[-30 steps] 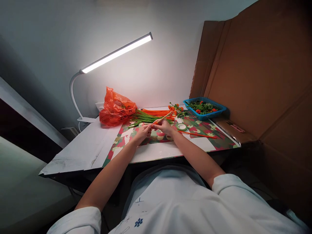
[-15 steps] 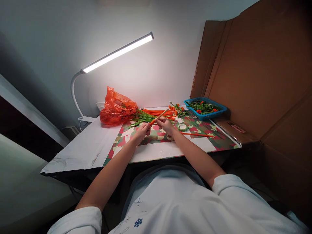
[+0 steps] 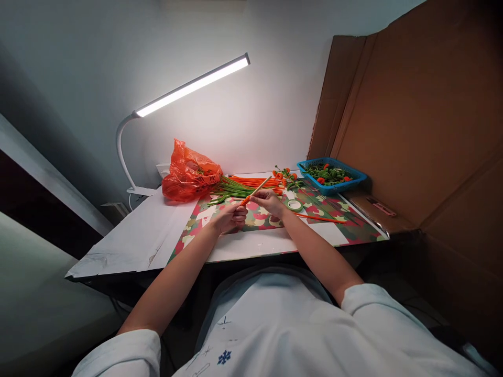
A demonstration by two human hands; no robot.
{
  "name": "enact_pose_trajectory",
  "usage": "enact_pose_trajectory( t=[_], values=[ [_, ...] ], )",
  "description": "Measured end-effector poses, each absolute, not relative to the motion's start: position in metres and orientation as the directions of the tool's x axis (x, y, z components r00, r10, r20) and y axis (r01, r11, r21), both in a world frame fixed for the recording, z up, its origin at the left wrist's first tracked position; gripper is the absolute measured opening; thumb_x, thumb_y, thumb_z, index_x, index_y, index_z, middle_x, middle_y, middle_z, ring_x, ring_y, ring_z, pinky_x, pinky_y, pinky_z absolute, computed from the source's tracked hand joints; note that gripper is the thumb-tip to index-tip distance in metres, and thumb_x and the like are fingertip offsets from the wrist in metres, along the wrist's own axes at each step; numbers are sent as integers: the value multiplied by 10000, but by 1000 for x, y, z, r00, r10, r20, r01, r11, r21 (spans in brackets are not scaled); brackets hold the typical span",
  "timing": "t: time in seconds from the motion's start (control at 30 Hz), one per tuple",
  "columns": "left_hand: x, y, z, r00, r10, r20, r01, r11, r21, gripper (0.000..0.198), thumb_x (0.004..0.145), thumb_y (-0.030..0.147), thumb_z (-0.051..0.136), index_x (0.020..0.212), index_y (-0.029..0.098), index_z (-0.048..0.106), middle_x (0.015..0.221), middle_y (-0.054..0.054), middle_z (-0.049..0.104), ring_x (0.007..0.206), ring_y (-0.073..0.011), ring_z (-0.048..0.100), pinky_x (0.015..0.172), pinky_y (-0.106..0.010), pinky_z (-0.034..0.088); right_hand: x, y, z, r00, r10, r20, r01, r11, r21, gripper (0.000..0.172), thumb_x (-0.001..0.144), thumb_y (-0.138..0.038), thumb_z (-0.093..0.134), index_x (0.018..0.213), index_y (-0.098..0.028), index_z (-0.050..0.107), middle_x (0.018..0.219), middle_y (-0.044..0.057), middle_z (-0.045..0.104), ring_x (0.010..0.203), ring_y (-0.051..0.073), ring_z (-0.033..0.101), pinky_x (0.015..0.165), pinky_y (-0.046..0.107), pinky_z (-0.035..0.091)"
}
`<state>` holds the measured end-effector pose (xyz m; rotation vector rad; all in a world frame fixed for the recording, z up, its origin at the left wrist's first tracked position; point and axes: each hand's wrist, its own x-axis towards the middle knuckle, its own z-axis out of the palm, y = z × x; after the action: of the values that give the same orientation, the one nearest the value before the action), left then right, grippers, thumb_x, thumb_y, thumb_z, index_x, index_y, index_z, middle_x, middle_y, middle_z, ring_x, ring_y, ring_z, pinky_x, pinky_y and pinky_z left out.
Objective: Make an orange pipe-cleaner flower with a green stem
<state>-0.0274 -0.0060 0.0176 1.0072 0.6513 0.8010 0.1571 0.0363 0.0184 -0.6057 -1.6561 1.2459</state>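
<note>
A thin pale wooden stick (image 3: 261, 185) slants up to the right between my hands, with an orange fuzzy pipe cleaner (image 3: 245, 201) wound round its lower part. My left hand (image 3: 231, 217) is closed round the lower end of the stick, just below the orange coil. The fingers of my right hand (image 3: 269, 202) are pinched together at the top of the coil, against the stick; the fingertips are partly hidden. Behind my hands lie green pipe cleaners (image 3: 236, 187) and orange ones (image 3: 247, 181) in bundles. A roll of green tape (image 3: 294, 204) lies right of my right hand.
An orange plastic bag (image 3: 188, 175) stands at the back left, near a lit lamp (image 3: 192, 86). At the back right is a blue basket (image 3: 356, 183) of green and orange pieces. Orange flowers (image 3: 280, 176) lie beside it. A cardboard sheet (image 3: 412, 115) walls the right side.
My left hand has turned slightly, and its fingers now wrap more fully round the lower end. My right hand has shifted a little to the right. The stick stays at nearly the same slant.
</note>
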Motion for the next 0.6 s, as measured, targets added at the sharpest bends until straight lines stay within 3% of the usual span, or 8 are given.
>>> enact_pose_trajectory(
  t=[0.27, 0.43, 0.6],
  values=[
    [-37, 2, 15, 563, 821, -94, -273, 292, 917, 430, 869, 356, 509, 548, 192, 274, 501, 93, 189, 357, -26, 181, 383, -163, 250, 160, 36, 19, -564, 774, 288, -112, 274, -955, 432, 594, -504, 778, 783, -125, 695, 623, -32, 516, 579, 78, 400, 527, 222, 308],
    [-42, 3, 17, 571, 812, -123, -195, 280, 940, 414, 844, 322, 532, 531, 193, 295, 496, 79, 243, 377, -34, 217, 386, -169, 252, 162, 39, 16, -606, 754, 252, -90, 250, -964, 382, 575, -428, 799, 793, -129, 705, 700, 10, 607, 635, 112, 499, 560, 233, 368],
    [-39, -3, 21, 538, 836, -107, -146, 217, 965, 323, 814, 299, 597, 590, 170, 404, 538, 68, 303, 421, -41, 255, 400, -163, 240, 166, 41, 17, -596, 761, 256, -77, 263, -962, 353, 613, -416, 779, 800, -127, 705, 648, -16, 568, 597, 92, 458, 538, 223, 334]
  ],
)
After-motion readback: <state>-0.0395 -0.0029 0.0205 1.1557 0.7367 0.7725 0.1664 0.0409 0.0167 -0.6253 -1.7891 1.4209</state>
